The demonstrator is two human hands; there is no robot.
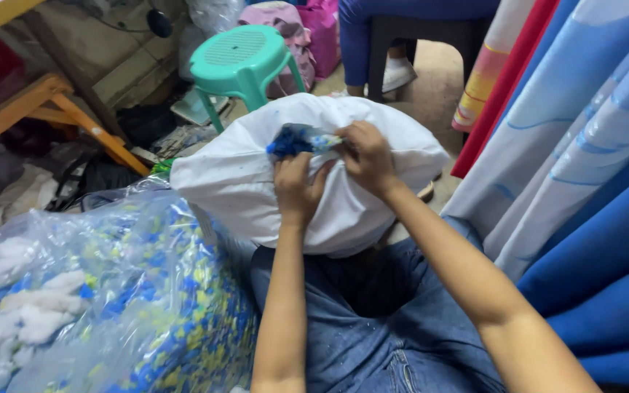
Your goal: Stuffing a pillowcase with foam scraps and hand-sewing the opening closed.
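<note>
Fingers [301,169] of both hands pinch blue stuffing [290,140] at the opening of a white pillow [242,182] resting on the lap; feeding small tufts would likely fill evenly.

head view | worn high | faces down, forward | close to lap

**Soft, even indoor light, mildly soft focus**

Light is diffuse and moderately bright, with no hard shadows. The white pillow [256,182] at centre is near overexposed, its folds faint. The clear plastic bag [96,291] at lower left carries pale glare. The upper left corner sits dim. Edges look slightly soft and stretched.
</note>
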